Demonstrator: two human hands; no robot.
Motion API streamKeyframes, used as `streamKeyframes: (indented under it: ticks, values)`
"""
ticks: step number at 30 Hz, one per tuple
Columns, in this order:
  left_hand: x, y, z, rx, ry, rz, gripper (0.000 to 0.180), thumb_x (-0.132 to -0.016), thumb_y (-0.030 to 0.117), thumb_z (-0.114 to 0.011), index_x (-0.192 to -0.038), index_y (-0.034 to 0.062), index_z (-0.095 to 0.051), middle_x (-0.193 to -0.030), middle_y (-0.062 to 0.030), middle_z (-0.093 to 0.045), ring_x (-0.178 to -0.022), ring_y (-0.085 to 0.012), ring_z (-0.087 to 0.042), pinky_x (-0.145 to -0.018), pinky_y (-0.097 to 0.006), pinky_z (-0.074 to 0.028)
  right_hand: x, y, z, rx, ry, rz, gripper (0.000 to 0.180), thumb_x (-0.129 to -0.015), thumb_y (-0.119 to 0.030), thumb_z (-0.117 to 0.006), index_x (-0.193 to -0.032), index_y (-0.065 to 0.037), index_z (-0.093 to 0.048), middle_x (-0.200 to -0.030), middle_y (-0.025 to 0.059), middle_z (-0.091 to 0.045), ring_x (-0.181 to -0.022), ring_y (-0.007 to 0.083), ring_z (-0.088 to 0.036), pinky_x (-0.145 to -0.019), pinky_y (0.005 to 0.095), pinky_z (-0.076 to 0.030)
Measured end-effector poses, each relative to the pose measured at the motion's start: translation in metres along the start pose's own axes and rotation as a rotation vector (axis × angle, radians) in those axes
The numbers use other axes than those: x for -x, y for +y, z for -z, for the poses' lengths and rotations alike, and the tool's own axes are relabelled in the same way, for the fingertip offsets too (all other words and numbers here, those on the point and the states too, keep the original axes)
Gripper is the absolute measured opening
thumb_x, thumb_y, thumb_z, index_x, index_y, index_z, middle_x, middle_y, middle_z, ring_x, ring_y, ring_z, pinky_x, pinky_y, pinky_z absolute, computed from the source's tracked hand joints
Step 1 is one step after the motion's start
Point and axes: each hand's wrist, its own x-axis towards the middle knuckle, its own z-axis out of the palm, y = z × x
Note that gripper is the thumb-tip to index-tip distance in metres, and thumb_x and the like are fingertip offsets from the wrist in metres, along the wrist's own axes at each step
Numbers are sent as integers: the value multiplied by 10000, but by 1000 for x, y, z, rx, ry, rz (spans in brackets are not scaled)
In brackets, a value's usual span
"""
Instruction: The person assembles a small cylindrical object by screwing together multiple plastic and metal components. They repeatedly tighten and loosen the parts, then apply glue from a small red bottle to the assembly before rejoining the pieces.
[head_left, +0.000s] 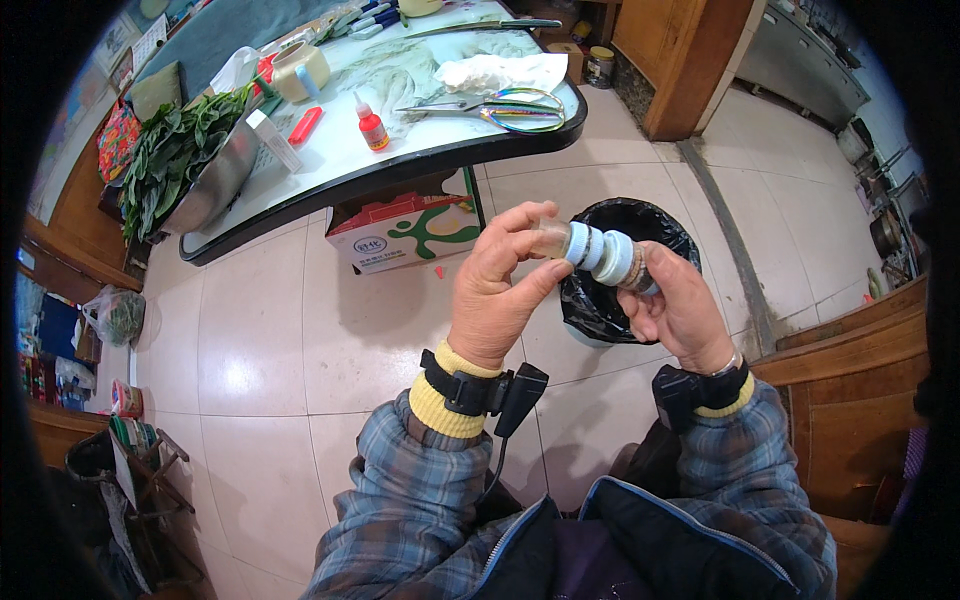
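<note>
Above the bin, my left hand (505,290) is closed round a small clear piece with a light blue collar (578,243); whether it is a jar or a cover I cannot make out. My right hand (685,305) grips a small clear jar (634,268) with brown grains or pieces inside and a pale blue-green neck. Both are tilted sideways, with their collared ends facing each other. They almost meet; whether they touch is unclear. Under my hands stands a bin (600,318) lined with a black bag.
A marble-patterned table (390,75) carries scissors (520,110), a knife (500,24), a red glue bottle (371,128), a cream pot (300,72) and a metal bowl (215,175) of leafy greens. A printed carton (410,232) sits below. Wooden cabinets (860,390) stand to the right.
</note>
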Motion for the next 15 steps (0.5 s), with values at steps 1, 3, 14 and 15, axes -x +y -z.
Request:
streamKeyframes:
  ticks: [1, 3, 14, 15]
  values:
    - [0, 0, -1, 14, 21, 5, 292, -802, -32, -734, -1076, 57, -685, -1317, -95, -551, -1084, -173, -600, -887, -288, -528, 0, 0, 0, 3, 1, -13, 490, -1018, -462, -470, -1177, -2, -526, -770, 53, -580, -501, 37, -486, -456, 156, -443]
    - [0, 0, 0, 43, 36, 25, 294, -791, -19, -750, -1066, 67, -692, -1313, -82, -551, -1067, -162, -611, -895, -289, -531, 1, -1, -1, 8, 1, -38, 484, -1022, -453, -465, -1189, -2, -517, -769, 49, -578, -500, 37, -480, -457, 159, -442]
    - [-3, 0, 5, -79, -2, -93, 324, -761, 35, -783, -1068, 100, -702, -1280, -78, -583, -1228, -259, -528, -1076, -389, -389, 2, -1, 6, -49, -117, -111, 519, -1023, -474, -411, -1247, -10, -470, -660, 23, -509, -426, 49, -414, -419, 175, -399]
    - [-3, -1, 5, -100, -8, -104, 321, -759, 35, -783, -1063, 98, -701, -1274, -76, -587, -1217, -253, -536, -1061, -381, -404, 1, 1, 7, -63, -119, -125, 510, -1031, -466, -388, -1250, -13, -472, -638, 25, -506, -404, 56, -408, -405, 181, -396]
